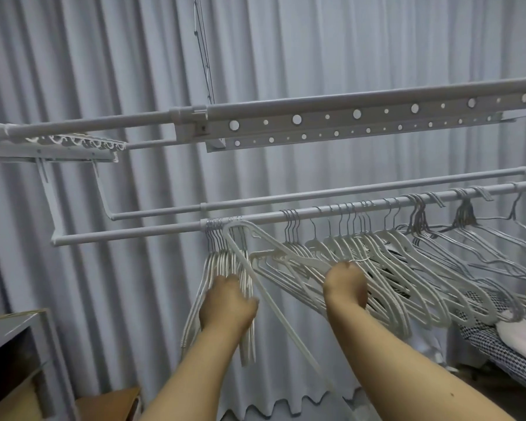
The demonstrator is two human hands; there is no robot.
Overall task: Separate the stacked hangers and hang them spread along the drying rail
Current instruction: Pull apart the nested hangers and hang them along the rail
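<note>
Left hand (228,302) gripping a tight hanger bunch (222,268) near the drying rail's (134,233) left end, right hand (345,284) curled around spread white hangers (392,268) mid-rail

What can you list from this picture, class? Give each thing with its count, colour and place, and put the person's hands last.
white hangers: many, too packed to count, white, hooked along the front rail from its middle towards the right
tight hanger bunch: one bunch, white, at the left end of the row
wire hangers: several, grey, at the right end of the same rail
front rail: one, pale grey, lowest and nearest
back rail: one, pale grey, just behind it
perforated bar: one, grey with round holes, overhead
curtain: one, grey, pleated, behind everything
patterned cloth: one, black and white, lower right
left hand: one, grips the tight hanger bunch
right hand: one, grips the white hangers
</note>
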